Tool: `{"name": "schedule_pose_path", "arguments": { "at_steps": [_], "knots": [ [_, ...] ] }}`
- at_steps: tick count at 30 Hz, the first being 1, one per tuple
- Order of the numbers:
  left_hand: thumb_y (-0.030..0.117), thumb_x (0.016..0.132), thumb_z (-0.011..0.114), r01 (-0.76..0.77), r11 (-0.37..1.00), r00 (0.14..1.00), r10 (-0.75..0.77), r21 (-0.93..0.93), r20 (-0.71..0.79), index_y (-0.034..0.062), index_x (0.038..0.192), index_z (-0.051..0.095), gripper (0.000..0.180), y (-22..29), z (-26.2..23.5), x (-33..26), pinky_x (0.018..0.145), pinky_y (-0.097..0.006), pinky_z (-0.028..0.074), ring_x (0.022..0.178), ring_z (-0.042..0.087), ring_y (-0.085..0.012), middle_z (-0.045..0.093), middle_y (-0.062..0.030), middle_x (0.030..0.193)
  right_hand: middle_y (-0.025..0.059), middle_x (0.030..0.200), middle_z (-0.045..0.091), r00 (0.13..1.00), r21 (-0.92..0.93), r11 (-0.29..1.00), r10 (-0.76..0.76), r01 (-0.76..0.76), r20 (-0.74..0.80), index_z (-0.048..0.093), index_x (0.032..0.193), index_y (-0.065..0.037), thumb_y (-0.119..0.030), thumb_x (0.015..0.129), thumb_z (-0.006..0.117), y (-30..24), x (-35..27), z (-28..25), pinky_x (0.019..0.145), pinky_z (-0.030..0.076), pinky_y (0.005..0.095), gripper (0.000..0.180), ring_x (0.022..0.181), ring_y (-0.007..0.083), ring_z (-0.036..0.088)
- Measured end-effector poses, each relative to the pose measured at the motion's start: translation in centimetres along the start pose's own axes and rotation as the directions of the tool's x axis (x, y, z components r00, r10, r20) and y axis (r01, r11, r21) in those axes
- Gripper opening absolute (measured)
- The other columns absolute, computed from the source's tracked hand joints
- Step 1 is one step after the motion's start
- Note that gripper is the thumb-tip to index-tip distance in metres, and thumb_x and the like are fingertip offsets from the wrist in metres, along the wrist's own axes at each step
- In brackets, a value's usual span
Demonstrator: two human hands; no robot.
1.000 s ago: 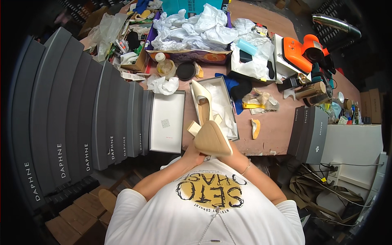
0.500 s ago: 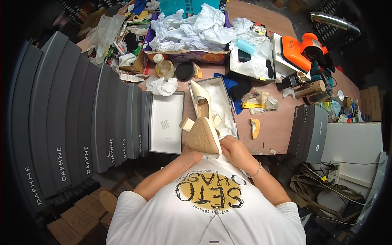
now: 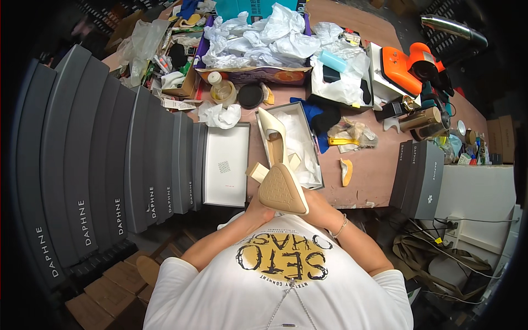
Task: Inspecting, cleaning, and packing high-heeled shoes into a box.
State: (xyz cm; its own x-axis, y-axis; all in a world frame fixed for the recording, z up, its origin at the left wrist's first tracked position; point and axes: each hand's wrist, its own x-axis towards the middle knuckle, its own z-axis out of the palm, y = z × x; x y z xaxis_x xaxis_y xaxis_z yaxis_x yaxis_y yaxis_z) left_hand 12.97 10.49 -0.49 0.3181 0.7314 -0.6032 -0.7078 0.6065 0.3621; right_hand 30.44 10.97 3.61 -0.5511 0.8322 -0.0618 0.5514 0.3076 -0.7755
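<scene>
A pair of cream high-heeled shoes is held up in front of my chest. The nearer high-heeled shoe [image 3: 282, 190] shows its tan patterned sole, its pointed toe to the lower right and its block heel to the left. Beyond it, the second shoe [image 3: 273, 125] shows its cream upper and a block heel. My left hand [image 3: 258, 213] grips the nearer shoe from the left, fingers mostly behind the sole. My right hand [image 3: 318, 207] is closed at the toe's right side, its fingers hidden behind the shoe. Under the shoes lies an open shoebox [image 3: 315, 159] with white tissue paper.
A shoebox lid [image 3: 225, 190] lies left of the shoes. Stacked grey shoeboxes [image 3: 104, 159] line the left side, with more shoeboxes [image 3: 415, 179] at right. On the table are a yellow-handled brush [image 3: 344, 141], a pump bottle [image 3: 221, 91], and a purple box [image 3: 258, 76] of crumpled tissue.
The nearer shoe has moved slightly right and down, its toe swinging rightward. My right hand has slipped further behind it, so its fingers no longer show.
</scene>
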Motion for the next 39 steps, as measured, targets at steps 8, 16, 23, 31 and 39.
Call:
{"name": "schedule_pose_path", "arguments": {
  "at_steps": [8, 16, 23, 31, 39],
  "knots": [
    [0.009, 0.094, 0.055, 0.091, 0.983, 0.984, -0.114, -0.16, -0.138, 0.0097, 0.119, 0.052, 0.026, 0.0, 0.6, 0.1, 0.083, -0.033, 0.053, 0.096, 0.06, -0.0159, 0.059, -0.0063, 0.109, 0.015, 0.086, 0.06, 0.994, -0.058, 0.993, 0.103, -0.101, 0.046, 0.063, 0.089, -0.003, -0.011, 0.083, 0.059, -0.3, 0.6, 0.2, 0.063, 0.052, 0.041, 0.011, 0.071, 0.0333, 0.063],
    [0.01, 0.092, 0.058, -0.143, 0.931, 0.983, 0.093, 0.335, 0.161, 0.0106, 0.118, 0.052, 0.026, -1.0, -1.5, 0.6, 0.081, -0.031, 0.053, 0.098, 0.059, -0.0146, 0.059, -0.007, 0.109, 0.018, 0.079, 0.061, 0.995, -0.064, 0.998, -0.021, 0.015, -0.1, 0.06, 0.088, 0.001, -0.012, 0.082, 0.059, 1.3, 0.6, 1.9, 0.054, 0.053, 0.0405, 0.015, 0.06, 0.0347, 0.063],
    [0.019, 0.096, 0.053, -0.074, 0.937, 0.993, 0.037, 0.342, 0.114, 0.0093, 0.12, 0.052, 0.027, 0.0, -0.1, 0.0, 0.08, -0.035, 0.056, 0.096, 0.062, -0.0201, 0.059, -0.0073, 0.111, 0.016, 0.082, 0.062, 0.944, 0.014, 0.948, 0.319, -0.319, -0.087, 0.065, 0.087, -0.002, -0.013, 0.082, 0.062, 1.8, 0.6, 4.0, 0.063, 0.053, 0.0406, 0.013, 0.071, 0.0337, 0.064],
    [0.024, 0.095, 0.054, 0.058, 0.987, 0.996, -0.067, -0.147, -0.052, 0.0089, 0.125, 0.048, 0.035, -0.3, -2.0, 1.7, 0.095, -0.048, 0.05, 0.119, 0.05, -0.0272, 0.053, -0.0128, 0.124, 0.0176, 0.091, 0.06, 0.979, 0.09, 0.978, 0.192, -0.186, -0.065, 0.063, 0.097, 0.0, -0.01, 0.085, 0.061, -1.6, -0.8, -3.5, 0.075, 0.049, 0.0419, 0.015, 0.083, 0.0365, 0.061],
    [0.029, 0.096, 0.049, 0.185, 0.98, 0.963, -0.197, -0.078, -0.186, 0.009, 0.128, 0.048, 0.037, 0.0, -0.3, 1.0, 0.095, -0.054, 0.049, 0.116, 0.053, -0.0331, 0.052, -0.0136, 0.128, 0.0137, 0.092, 0.061, 0.964, 0.104, 0.982, 0.173, -0.155, -0.2, 0.065, 0.097, -0.001, -0.007, 0.084, 0.064, -1.2, -2.2, -2.6, 0.07, 0.05, 0.0364, 0.013, 0.081, 0.0304, 0.062]
  ]
}}
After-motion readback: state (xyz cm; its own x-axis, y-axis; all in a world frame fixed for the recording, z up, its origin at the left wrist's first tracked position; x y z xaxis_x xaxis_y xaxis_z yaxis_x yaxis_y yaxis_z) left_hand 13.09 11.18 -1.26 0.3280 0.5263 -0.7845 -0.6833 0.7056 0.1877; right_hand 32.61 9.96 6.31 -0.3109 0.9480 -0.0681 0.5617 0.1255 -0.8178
